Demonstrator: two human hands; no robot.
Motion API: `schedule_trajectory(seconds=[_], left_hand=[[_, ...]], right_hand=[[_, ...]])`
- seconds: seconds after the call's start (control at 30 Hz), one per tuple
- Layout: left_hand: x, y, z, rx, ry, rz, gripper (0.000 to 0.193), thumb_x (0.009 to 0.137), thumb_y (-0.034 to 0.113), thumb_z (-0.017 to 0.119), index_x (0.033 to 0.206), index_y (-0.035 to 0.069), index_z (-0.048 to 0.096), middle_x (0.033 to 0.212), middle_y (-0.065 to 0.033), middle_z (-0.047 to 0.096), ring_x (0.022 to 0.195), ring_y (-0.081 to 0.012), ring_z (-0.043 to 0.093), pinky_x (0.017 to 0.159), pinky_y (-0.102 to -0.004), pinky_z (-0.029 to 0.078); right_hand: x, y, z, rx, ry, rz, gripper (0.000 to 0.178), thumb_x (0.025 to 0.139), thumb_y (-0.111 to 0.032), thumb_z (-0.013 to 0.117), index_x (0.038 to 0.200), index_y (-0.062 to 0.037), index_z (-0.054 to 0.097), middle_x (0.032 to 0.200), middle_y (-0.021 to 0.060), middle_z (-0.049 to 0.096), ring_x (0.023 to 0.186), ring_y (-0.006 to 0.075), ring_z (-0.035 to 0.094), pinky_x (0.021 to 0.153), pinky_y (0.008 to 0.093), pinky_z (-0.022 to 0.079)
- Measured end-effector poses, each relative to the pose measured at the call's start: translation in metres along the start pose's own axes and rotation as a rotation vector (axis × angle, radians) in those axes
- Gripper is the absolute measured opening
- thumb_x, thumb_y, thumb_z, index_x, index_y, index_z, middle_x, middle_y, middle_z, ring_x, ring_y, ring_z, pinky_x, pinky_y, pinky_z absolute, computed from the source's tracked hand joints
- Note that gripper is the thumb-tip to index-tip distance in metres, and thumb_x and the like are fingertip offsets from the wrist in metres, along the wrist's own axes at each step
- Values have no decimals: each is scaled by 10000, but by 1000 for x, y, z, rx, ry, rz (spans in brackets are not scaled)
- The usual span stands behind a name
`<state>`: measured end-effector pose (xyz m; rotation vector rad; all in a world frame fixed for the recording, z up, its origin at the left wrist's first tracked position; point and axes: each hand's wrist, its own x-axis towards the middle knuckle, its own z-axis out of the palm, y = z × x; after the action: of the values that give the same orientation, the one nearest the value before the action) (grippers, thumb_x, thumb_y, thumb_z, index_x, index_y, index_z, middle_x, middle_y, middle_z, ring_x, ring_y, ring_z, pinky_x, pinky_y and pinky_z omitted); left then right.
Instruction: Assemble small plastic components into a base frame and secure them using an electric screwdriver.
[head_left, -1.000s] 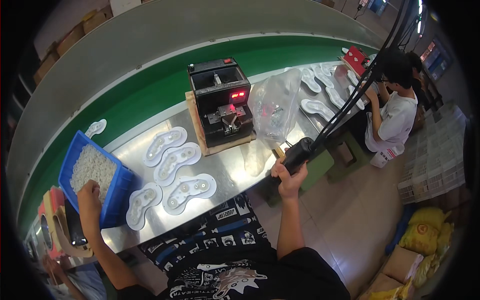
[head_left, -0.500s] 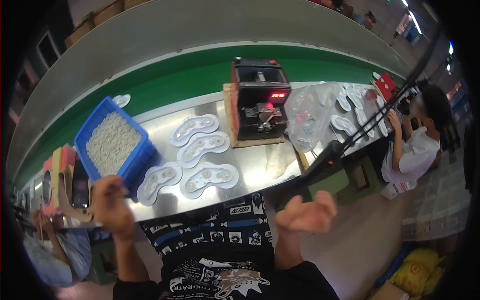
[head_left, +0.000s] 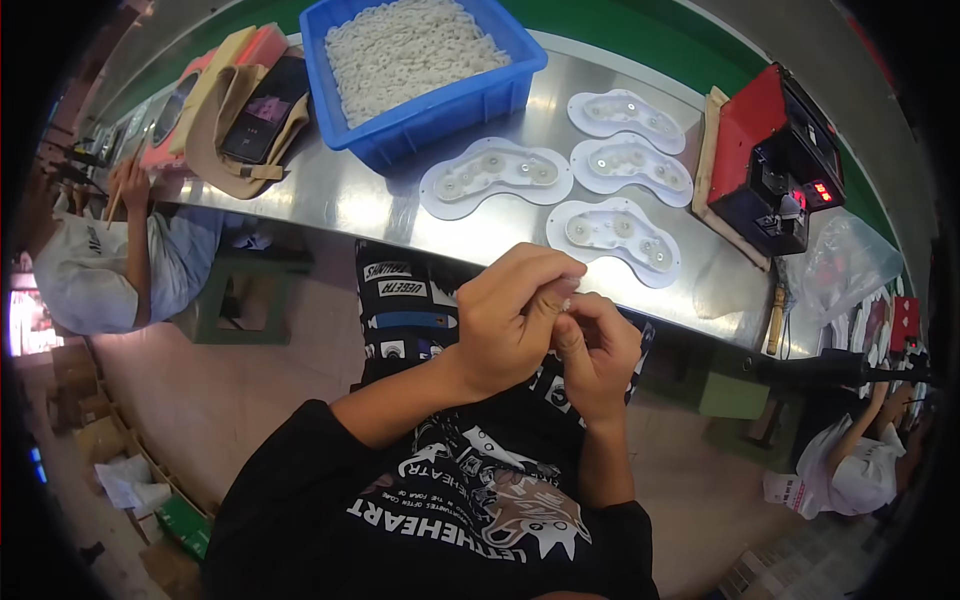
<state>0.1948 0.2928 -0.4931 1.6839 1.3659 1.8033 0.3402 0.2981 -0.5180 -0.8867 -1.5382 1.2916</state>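
My left hand (head_left: 515, 322) and my right hand (head_left: 600, 362) meet fingertip to fingertip in front of the bench edge, both closed in a pinch. A small whitish piece (head_left: 566, 304) shows between the fingertips; its kind is too small to tell. Just beyond my hands lies a white curved, shoe-sole-shaped plastic part (head_left: 615, 240) with round discs set in it. Several like it lie close by, one nearer the left (head_left: 495, 178). A blue bin (head_left: 430, 112) behind them is filled with small white ring-like pieces (head_left: 410, 55).
A red and black machine (head_left: 765, 165) with a lit red display stands on a board at the right, beside a clear plastic bag (head_left: 845, 265). A phone (head_left: 265, 112) leans in a tan holder at the left. Co-workers sit at the left (head_left: 95, 265) and right (head_left: 850, 465).
My hands have come together from apart, my left hand moving right and away from the bin's side. The view has swung left, so the bench contents sit further right.
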Motion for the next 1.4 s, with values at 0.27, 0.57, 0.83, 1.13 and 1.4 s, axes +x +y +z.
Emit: schedule_trajectory(seconds=[0.27,0.57,0.83,1.13,1.4], left_hand=[[13,12,2,-27,18,150,112,895,-46,709,1006,-53,698,893,-157,716,761,-239,694,670,-301,553],[57,21,2,-78,-153,126,111,884,-2,716,993,-22,730,851,-137,727,694,-206,698,603,-297,537],[54,-23,4,276,-239,119,102,889,59,678,946,-3,735,952,-135,722,879,-291,659,774,-377,532],[55,-32,11,422,-413,-5,74,831,74,715,863,18,752,1020,-115,683,1000,-328,571,901,-409,490],[63,-30,13,468,-461,-77,64,809,86,748,854,43,764,957,-78,691,965,-319,567,868,-407,489]], right_hand=[[7,-19,17,155,293,-37,106,954,18,650,1051,44,617,845,21,658,731,64,622,638,205,501],[63,-48,-31,-32,251,-209,110,1005,-79,618,1033,24,592,918,58,614,727,90,548,639,230,443],[98,-18,-62,-657,-117,-285,122,908,-122,704,965,-14,698,1024,117,656,973,290,612,904,370,454],[106,0,-61,-480,-106,-61,182,843,-83,776,960,11,673,991,49,626,924,130,569,842,264,452],[108,1,-58,-392,22,91,285,785,-83,828,997,-12,650,902,-4,609,848,92,483,784,237,427]])
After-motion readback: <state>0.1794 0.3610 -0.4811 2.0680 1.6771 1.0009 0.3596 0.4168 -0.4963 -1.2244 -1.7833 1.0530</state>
